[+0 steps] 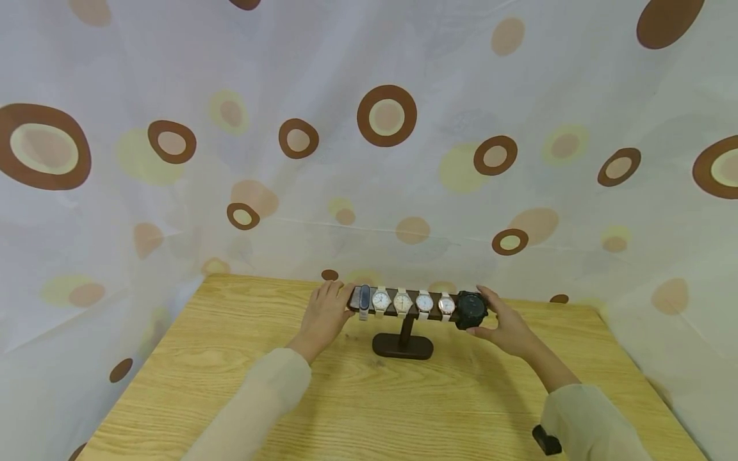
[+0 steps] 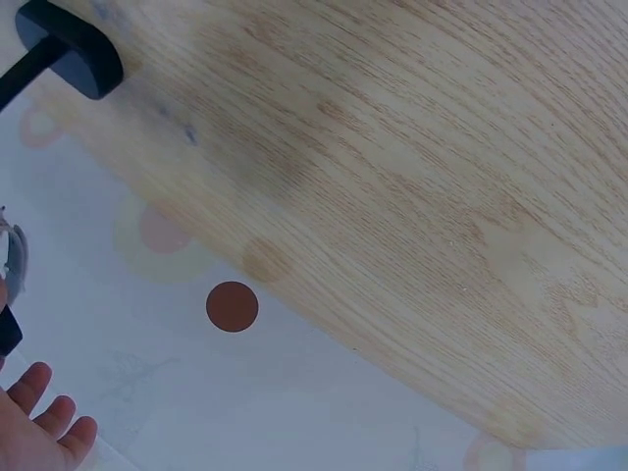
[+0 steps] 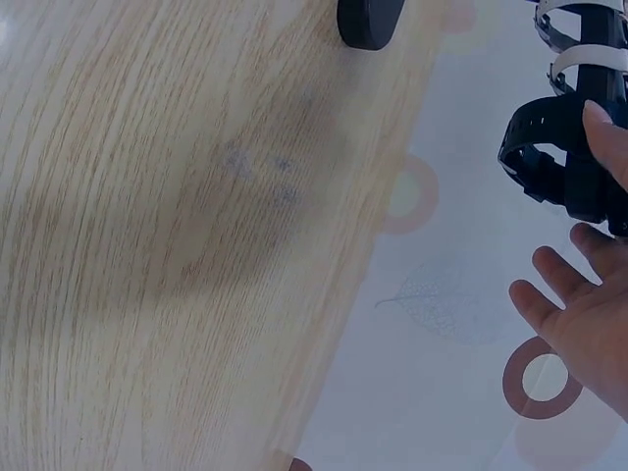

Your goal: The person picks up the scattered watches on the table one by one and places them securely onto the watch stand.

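A dark watch stand (image 1: 402,346) bears a row of watches on its crossbar. At the crossbar's left end my left hand (image 1: 324,319) grips it, beside a dark-faced fitness band (image 1: 364,298) with a pale strap. Several light-strapped wristwatches (image 1: 402,303) with round dials fill the middle. On the right end sits a bulky black watch (image 1: 471,310), its strap (image 3: 535,128) looped around the bar. My right hand (image 1: 507,328) holds that end, thumb and forefinger about the black watch. The remaining fingers (image 3: 554,270) spread away from it. Most of the left hand (image 2: 44,432) lies outside the left wrist view.
The stand is on a light wooden table (image 1: 369,410) near its back edge. Behind and beside it hangs a pale curtain (image 1: 346,192) with brown and yellow circles. A small black object (image 1: 546,440) is at the right sleeve (image 1: 588,419).
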Tool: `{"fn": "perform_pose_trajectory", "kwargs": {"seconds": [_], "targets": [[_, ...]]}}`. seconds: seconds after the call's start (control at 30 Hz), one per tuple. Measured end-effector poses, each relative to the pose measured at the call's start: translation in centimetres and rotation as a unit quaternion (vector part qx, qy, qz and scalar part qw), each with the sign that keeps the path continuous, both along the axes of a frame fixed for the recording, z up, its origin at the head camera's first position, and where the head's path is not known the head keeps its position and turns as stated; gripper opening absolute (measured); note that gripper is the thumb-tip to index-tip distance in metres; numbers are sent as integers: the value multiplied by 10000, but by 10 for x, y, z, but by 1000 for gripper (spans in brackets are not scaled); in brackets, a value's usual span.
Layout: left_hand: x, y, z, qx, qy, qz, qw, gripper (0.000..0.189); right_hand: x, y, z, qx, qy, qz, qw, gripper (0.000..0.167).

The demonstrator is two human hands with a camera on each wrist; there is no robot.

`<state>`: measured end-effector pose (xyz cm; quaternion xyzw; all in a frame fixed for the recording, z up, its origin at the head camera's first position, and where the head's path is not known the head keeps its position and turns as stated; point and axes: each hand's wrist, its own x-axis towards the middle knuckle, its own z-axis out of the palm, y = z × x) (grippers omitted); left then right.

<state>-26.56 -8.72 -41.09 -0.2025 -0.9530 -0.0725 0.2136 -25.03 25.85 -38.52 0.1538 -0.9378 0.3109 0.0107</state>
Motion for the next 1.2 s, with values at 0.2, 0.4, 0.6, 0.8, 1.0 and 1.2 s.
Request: {"fn": "perform_pose_trajectory", "kwargs": {"seconds": [0.2, 0.4, 0.6, 0.8, 1.0, 1.2], "targets": [[1, 0, 2, 60, -37, -21, 10000, 52, 4, -3, -1, -56, 65, -190, 9998, 100], [0, 0, 1, 68, 41, -52, 10000, 51, 12, -2, -13, -151, 641, -509, 9965, 110], [0, -1, -2, 138, 92, -70, 9998, 52, 24, -2, -27, -216, 1316, -556, 9895, 99], [1, -4, -7, 336, 93, -68, 9994, 55, 36, -4, -36, -58, 1861, -627, 9805, 92], [5, -9, -16, 639, 88, -114, 9979, 60, 41, -6, -45, 163, 2200, -738, 9726, 92], [9, -13, -29, 1000, 1, -144, 9949, 65, 48, -6, -52, 354, 2016, -918, 9745, 97]]}}
